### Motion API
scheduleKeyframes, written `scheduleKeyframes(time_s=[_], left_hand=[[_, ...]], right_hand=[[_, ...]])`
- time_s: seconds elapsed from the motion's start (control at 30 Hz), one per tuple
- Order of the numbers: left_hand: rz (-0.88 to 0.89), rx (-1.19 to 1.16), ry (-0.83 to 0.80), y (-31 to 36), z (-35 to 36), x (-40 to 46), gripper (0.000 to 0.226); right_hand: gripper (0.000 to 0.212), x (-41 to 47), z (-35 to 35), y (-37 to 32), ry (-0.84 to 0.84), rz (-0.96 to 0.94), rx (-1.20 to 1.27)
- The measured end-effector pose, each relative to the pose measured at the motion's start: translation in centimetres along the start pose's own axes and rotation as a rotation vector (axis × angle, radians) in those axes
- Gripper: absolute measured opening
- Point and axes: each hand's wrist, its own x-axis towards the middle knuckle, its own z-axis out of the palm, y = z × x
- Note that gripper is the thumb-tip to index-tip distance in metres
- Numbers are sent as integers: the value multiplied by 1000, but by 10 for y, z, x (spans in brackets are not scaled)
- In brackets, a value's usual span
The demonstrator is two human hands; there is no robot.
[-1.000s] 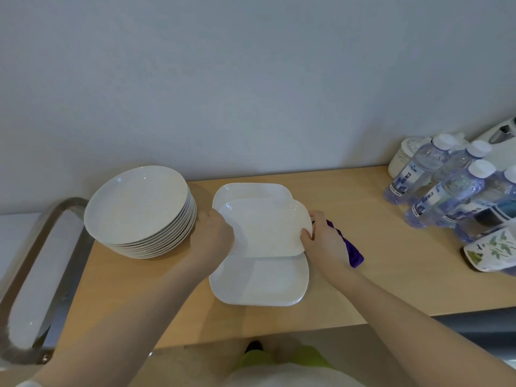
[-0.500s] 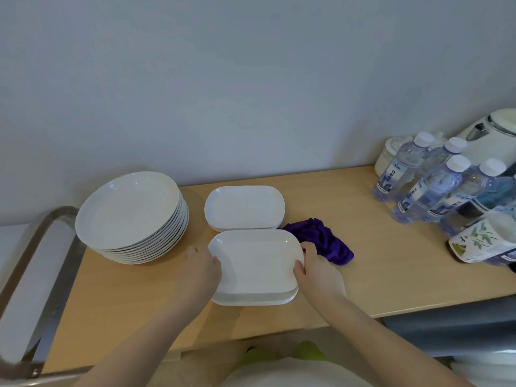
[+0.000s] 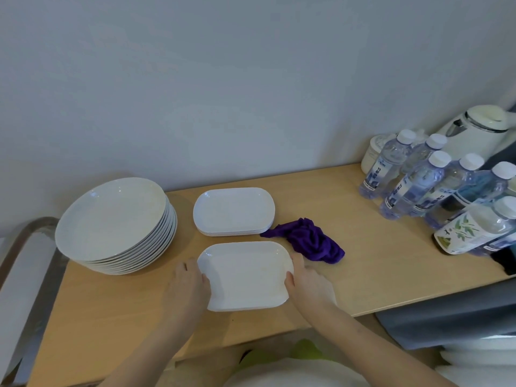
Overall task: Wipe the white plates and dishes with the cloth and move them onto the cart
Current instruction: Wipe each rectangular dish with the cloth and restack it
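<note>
A white rectangular dish (image 3: 245,275) lies near the front of the wooden table. My left hand (image 3: 190,289) grips its left edge and my right hand (image 3: 307,283) grips its right edge. Behind it sits a small stack of the same rectangular dishes (image 3: 234,210). A tall stack of round white plates (image 3: 114,222) stands at the left. The purple cloth (image 3: 310,243) lies crumpled on the table, just right of the dishes, with no hand on it.
Several water bottles (image 3: 418,185), a white kettle (image 3: 480,132) and a small white jar (image 3: 372,155) crowd the table's right end. A metal cart handle (image 3: 25,241) curves at the far left. More white dishes (image 3: 483,356) show at the lower right.
Both hands carried the top rectangular dish off the back stack toward me and set it lower near the front edge. The purple cloth, earlier under my right hand, now lies free.
</note>
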Motion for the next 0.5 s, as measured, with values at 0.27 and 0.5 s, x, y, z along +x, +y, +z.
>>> scheduleKeyframes(time_s=[0.27,0.5], left_hand=[[-6,-217,-23,-3,-5,21,35],[-12,-266,-28,9,-4,45,20]], right_hand=[[23,30,-30,3,315,-134,-94],[49,74,-31,13,81,-52,-265]])
